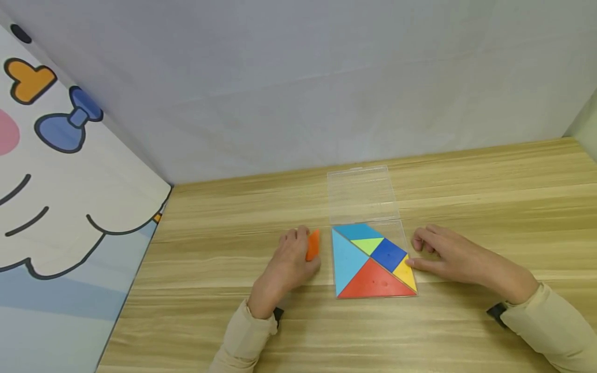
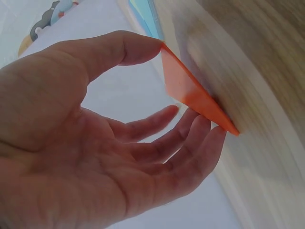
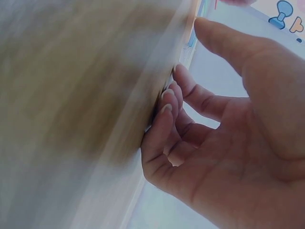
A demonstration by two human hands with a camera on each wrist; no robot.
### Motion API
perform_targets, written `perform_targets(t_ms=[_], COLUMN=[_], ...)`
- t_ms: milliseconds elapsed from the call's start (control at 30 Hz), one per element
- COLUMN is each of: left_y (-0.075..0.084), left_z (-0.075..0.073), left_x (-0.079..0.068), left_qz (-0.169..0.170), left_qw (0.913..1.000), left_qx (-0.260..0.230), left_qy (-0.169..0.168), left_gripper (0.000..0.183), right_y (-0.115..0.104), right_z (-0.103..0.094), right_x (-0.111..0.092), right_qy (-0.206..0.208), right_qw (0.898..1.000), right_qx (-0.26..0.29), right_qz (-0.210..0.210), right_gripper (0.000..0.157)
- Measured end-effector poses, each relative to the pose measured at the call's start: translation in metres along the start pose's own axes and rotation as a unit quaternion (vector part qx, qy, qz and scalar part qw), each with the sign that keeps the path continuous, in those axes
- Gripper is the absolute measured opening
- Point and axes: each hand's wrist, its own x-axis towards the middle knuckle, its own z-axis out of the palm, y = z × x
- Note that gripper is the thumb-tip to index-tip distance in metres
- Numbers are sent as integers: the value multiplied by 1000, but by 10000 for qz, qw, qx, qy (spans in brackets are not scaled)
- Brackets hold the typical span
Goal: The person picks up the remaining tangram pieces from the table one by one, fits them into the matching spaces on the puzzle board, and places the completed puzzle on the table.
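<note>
My left hand [image 1: 290, 259] grips a flat orange tangram piece [image 1: 313, 245] between thumb and fingertips, just left of the case. In the left wrist view the orange piece [image 2: 190, 93] stands tilted close over the wooden surface. Within the clear plastic case [image 1: 396, 228] lie a light blue triangle [image 1: 347, 259], a red triangle [image 1: 375, 282], a blue parallelogram [image 1: 359, 231], a light green triangle [image 1: 369, 245], a dark blue square [image 1: 388, 255] and a yellow triangle [image 1: 407, 272]. At the case's right edge, my right hand [image 1: 452, 256] has its thumb tip at the yellow triangle, other fingers loosely bent.
The case's transparent lid [image 1: 361, 194] lies folded back on the wooden table [image 1: 224, 217]. Behind the table hangs a pale cloth [image 1: 303, 93]. A panel with cartoon drawings [image 1: 60, 181] stands along the left side.
</note>
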Motion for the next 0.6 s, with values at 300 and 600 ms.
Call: perform_targets(t_ms=[300, 600], left_y=[1, 1], left_z=[1, 2], left_x=[1, -1], left_qz=[18, 252], left_qw=[10000, 9995], left_qx=[-93, -120], left_qy=[5, 119], left_gripper=[58, 35], right_y=[1, 1], right_z=[1, 1], right_x=[0, 0], right_qy=[25, 24], right_qw=[10000, 10000], right_qx=[-10, 3], right_qz=[-69, -54], right_gripper=[30, 30])
